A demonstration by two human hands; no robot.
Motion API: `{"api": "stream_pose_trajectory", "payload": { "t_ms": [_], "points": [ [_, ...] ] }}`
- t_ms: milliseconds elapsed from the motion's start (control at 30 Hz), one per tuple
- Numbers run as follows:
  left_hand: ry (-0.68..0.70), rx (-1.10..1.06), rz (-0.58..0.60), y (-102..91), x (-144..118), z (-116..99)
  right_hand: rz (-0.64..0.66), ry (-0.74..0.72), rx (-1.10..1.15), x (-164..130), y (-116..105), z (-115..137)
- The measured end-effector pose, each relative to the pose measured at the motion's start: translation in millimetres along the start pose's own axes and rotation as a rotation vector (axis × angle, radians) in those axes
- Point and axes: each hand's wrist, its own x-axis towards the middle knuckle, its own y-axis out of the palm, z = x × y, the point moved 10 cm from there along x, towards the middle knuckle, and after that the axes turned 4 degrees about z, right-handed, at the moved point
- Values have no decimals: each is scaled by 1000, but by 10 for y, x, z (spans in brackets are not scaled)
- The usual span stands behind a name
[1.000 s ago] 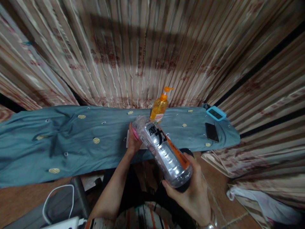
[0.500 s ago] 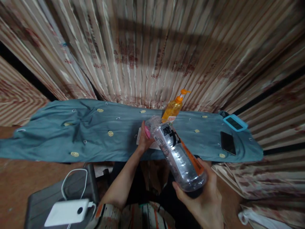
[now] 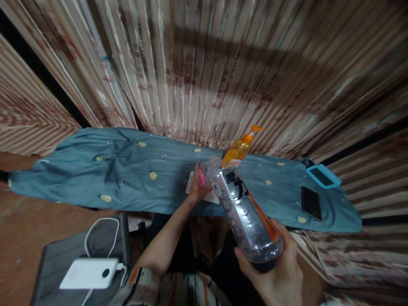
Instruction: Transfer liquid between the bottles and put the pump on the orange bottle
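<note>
I see one clear ribbed plastic bottle [image 3: 245,210], tilted, its base cupped in my right hand [image 3: 276,276]. My left hand [image 3: 198,191] pinches what appears to be a pink cap [image 3: 202,178] at its neck. Beyond: one orange pump bottle [image 3: 239,149], two phones [image 3: 311,202] on blue cloth [image 3: 95,170].

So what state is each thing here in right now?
Clear bottle: tilted, held at its base, mouth end away.
Right hand: gripping the bottle's base.
Left hand: at the bottle's neck, holding something pink.
Pump bottle: upright, amber liquid inside.
Black phone: flat, screen dark.
Power bank: cable plugged in.
</note>
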Motion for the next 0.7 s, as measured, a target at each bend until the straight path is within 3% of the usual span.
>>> {"api": "stream_pose_trajectory", "payload": {
  "t_ms": [333, 700],
  "points": [
    [-11, 29, 16, 16, -13, -53, 27, 122, -34, 4, -5, -81],
    [-47, 59, 53, 16, -22, -130, -12, -16, -37, 28, -21, -33]
  ]
}}
